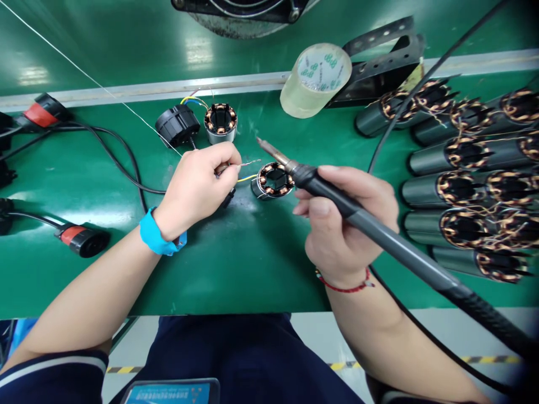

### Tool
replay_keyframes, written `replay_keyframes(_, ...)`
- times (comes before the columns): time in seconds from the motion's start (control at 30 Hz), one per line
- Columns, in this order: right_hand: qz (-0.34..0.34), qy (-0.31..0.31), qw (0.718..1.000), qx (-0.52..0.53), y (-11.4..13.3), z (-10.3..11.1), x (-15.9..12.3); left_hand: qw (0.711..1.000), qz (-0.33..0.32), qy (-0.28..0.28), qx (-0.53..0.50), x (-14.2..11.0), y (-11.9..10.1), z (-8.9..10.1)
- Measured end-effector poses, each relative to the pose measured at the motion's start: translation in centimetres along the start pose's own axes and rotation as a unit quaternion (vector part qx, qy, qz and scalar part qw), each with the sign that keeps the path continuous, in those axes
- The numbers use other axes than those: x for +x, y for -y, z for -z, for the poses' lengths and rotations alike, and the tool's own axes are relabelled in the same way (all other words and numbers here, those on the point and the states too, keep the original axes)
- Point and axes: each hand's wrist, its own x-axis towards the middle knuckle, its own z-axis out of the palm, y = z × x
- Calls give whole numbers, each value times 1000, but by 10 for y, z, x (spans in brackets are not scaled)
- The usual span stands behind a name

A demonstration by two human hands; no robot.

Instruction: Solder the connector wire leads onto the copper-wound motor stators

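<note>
Gripping a soldering iron (387, 238), the right hand (345, 247) is wrapping its fingers around the handle, over the middle of the worktop (252, 264). The iron's long axis is slanting: its tip is pointing toward the worktop's far left corner, its back end toward the near right corner. The left hand (197, 179) is pinching a thin wire (252, 163), whose bare end is pointing right, roughly along the far edge, near the tip but apart from it. A pale strand (101, 87) is running from the far left down to this hand. Just right of the left hand, a coil ring (264, 191) is sitting on the worktop. Toward the far edge, another coil ring (221, 136) is standing beside a black cap (177, 124); a tape roll (295, 96) is resting farther right. Metal cylinders (429, 156) are lying in rows toward the right edge.
</note>
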Motion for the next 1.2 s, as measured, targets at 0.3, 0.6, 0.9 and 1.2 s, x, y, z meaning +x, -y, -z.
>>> replay_keyframes(0.3,1,10,999,52,4,-12,3,1000,-13,3,-8,-1,1,1)
replay_keyframes(0.6,63,41,996,-53,7,-18,18,1000,-15,9,-19,-1,4,2)
replay_keyframes(0.9,68,124,978,-151,18,-31,34,998,-40,14,-48,0,13,2)
replay_keyframes(1.2,97,71,987,-104,12,-37,28,993,-51,-48,-98,-6,16,0)
